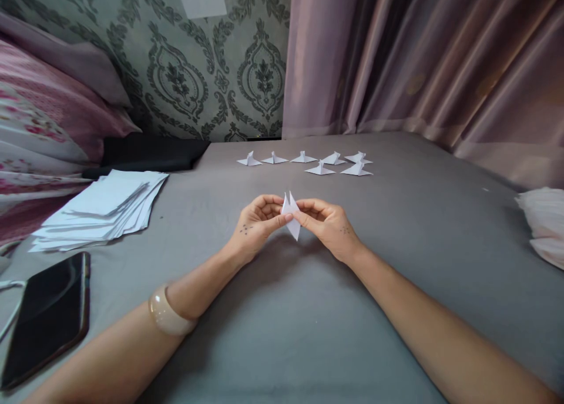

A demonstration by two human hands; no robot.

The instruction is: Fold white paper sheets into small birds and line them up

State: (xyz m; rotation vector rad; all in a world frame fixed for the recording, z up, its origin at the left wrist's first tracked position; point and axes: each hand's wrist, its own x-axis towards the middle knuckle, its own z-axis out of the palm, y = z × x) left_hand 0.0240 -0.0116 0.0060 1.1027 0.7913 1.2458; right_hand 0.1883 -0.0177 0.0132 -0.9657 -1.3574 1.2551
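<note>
A small piece of folded white paper (291, 226) is held up between both hands above the grey surface (282, 333). Two narrow points stick up from its top and one point hangs down. My left hand (259, 223) pinches its left side with thumb and fingers. On the other side, my right hand (328, 223) grips it the same way, the two thumbs nearly meeting at the front. The fingertips behind the paper are partly hidden. Beyond the hands, several folded paper birds (303, 157) stand in two rows.
On the left lie a stack of white paper sheets (106, 207), a dark phone (48, 316) with a white cable (12, 285), and folded black cloth (154, 151). A whitish bundle (544, 222) sits at the right edge. Curtains (396, 51) and a patterned wall (211, 69) close off the back.
</note>
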